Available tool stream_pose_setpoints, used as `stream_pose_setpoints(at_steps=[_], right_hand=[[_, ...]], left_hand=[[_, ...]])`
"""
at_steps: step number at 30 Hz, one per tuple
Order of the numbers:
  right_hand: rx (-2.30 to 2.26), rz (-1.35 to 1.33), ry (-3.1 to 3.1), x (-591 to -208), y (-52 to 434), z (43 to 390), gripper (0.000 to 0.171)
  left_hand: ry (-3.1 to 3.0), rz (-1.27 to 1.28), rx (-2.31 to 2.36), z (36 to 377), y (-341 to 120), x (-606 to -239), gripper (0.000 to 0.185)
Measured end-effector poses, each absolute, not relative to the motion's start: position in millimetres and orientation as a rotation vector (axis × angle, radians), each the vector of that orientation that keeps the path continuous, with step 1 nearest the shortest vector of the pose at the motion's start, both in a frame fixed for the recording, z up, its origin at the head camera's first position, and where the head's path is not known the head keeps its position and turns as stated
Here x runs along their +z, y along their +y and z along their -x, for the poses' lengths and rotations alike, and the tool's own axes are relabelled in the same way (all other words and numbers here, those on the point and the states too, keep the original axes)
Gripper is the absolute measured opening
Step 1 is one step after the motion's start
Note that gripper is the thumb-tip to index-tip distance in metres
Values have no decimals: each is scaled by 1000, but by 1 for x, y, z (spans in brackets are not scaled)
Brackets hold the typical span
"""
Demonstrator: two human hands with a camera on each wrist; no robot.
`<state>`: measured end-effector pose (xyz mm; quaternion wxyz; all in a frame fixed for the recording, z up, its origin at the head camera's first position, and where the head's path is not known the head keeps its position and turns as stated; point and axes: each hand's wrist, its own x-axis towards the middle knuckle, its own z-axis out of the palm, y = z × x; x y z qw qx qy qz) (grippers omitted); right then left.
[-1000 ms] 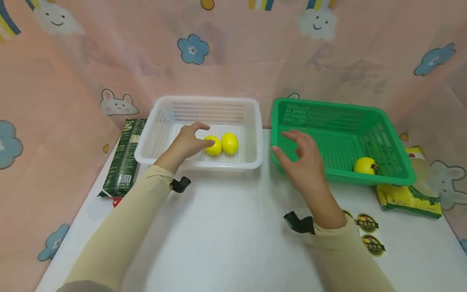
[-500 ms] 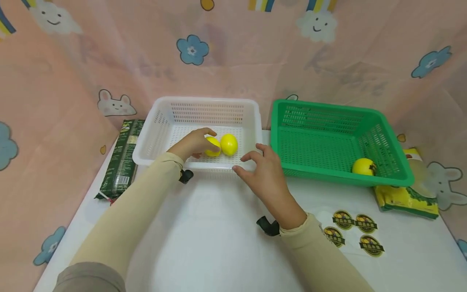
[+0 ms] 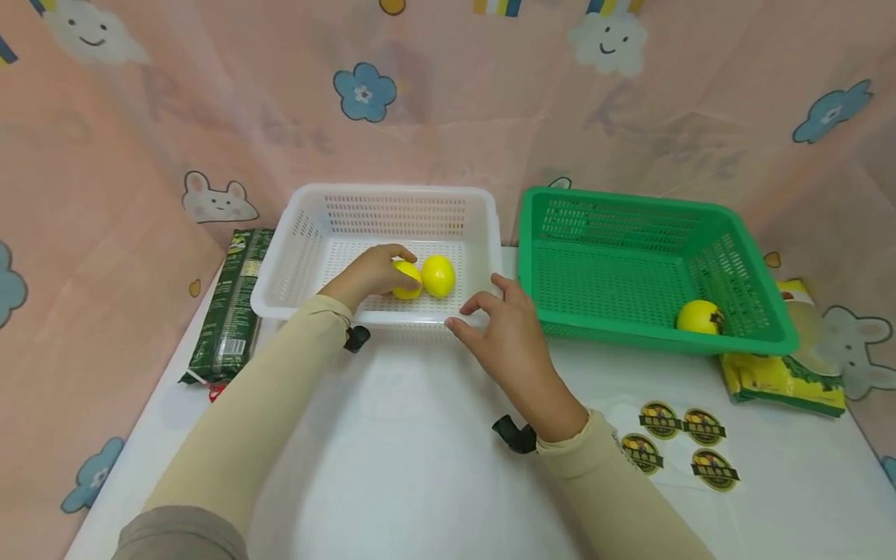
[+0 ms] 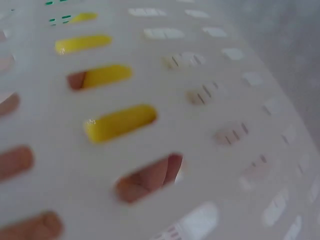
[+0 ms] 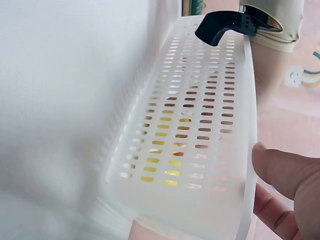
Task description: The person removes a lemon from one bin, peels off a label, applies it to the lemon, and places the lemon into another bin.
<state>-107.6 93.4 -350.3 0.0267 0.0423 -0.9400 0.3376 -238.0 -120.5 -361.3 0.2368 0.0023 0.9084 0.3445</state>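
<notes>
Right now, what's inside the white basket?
Two yellow lemon-like fruits; the left hand holds the left one, partly covering it. What lies beneath them in the basket is hidden.

Right hand point(image 5: 304, 192) at the rim point(image 5: 250, 130) of a white basket point(image 5: 170, 206)

The thumb point(image 5: 280, 170) met the rim at its tip; a finger point(image 5: 276, 214) sat just below, partly behind that edge. A patch of skin point(image 5: 152, 232) showed at the bottom of the view, before the slotted wall point(image 5: 210, 212). Through the slots came something yellow point(image 5: 158, 142), with reddish-brown patches point(image 5: 205, 114) near it. Farther up, a forearm point(image 5: 270, 75) in a pale sleeve point(image 5: 287, 25) showed beyond the rim, a black curved piece point(image 5: 215, 29) at its wrist. A white surface point(image 5: 65, 90) lay to one side, a pink backdrop point(image 5: 282, 130) to the other.
</notes>
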Motion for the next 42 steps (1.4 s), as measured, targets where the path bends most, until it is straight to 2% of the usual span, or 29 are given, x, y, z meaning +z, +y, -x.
stream_pose_setpoints(at_steps=[10,14,18,22,27,34,42], right_hand=[[1015,-139,-2918,-349,93,107,28],[1011,-142,-2926,-350,93,107,29],[1006,-160,-2913,-350,94,108,29],[998,-148,-2923,-351,96,107,28],[1004,-153,-2934,-351,94,107,31],[999,-159,-2912,-352,93,106,30],[1024,-165,-2977,-349,97,104,35]], left_hand=[[2612,-38,1470,229,-129,-340,58],[2572,-130,1644,197,-126,-314,56],[2513,-373,1689,148,-119,-303,54],[2424,-518,1669,100,-118,-320,52],[2393,-463,1589,59,-121,-355,52],[2508,-417,1341,41,-112,-405,51],[2650,-464,1182,31,-107,-414,54]])
